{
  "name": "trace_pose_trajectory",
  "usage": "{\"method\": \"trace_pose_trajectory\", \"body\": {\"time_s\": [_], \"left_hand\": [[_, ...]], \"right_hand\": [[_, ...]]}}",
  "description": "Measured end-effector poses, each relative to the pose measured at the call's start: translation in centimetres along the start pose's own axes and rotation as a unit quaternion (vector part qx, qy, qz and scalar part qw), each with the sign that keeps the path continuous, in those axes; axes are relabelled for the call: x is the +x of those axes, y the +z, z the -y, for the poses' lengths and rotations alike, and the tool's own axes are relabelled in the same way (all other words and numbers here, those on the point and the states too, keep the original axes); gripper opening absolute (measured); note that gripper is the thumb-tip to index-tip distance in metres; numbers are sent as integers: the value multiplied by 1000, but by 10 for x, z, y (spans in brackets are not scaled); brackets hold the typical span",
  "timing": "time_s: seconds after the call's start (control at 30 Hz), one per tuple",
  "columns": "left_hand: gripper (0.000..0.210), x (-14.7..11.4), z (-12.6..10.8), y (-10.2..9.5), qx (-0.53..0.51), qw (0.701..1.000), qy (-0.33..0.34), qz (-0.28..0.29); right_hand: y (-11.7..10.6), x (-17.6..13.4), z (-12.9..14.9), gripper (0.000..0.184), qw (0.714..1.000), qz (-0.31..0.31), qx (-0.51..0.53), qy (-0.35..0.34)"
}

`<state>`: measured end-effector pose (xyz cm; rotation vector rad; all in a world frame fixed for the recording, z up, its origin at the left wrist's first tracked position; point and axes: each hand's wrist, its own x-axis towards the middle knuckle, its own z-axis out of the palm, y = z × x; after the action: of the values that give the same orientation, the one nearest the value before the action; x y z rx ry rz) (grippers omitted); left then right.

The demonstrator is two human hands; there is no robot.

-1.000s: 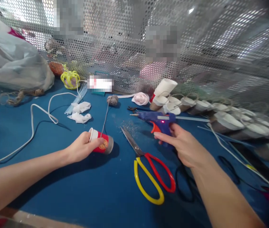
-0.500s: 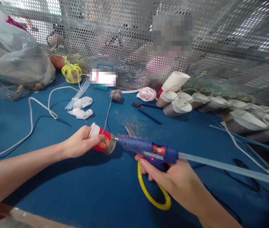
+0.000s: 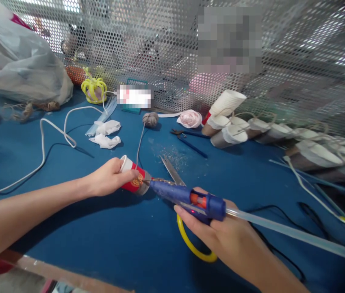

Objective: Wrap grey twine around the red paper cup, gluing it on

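Gripped in my left hand (image 3: pixel 108 178) is a red and white paper cup (image 3: pixel 135 179), tipped on its side, with grey yarn wound round its base end. A strand runs from the cup to a small ball of grey yarn (image 3: pixel 150 120). My right hand (image 3: pixel 221 232) is wrapped round a blue hot glue gun (image 3: pixel 175 193), whose nozzle is at the yarn-covered end of the cup; whether it touches I cannot tell. A long clear glue stick (image 3: pixel 276 221) sticks out of its back. Scissors with yellow handles (image 3: pixel 193 248) lie partly hidden under the gun.
Pliers (image 3: pixel 190 144) and a pink ribbon roll (image 3: pixel 189 119) lie beyond the hands. Several yarn-wrapped cups (image 3: pixel 228 136) line the right back by a perforated metal screen (image 3: pixel 166 49). A white cable (image 3: pixel 42 150), white scraps (image 3: pixel 105 134) and a plastic bag (image 3: pixel 22 65) are left.
The cup has shifted slightly right in my left hand. The glue gun has turned a little, its nozzle staying close to the yarn-wrapped end, and more of the scissor blade shows.
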<state>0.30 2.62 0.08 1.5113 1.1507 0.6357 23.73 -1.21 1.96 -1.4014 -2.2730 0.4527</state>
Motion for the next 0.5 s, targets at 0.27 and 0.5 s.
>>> {"method": "trace_pose_trajectory", "body": {"time_s": [0.27,0.5], "left_hand": [[31,0,1,0,2,1000,7,-6],[33,-1,0,1,20,1000,7,-17]], "right_hand": [[-8,4,12,15,997,60,40,39],[-11,4,12,13,994,89,29,54]]}}
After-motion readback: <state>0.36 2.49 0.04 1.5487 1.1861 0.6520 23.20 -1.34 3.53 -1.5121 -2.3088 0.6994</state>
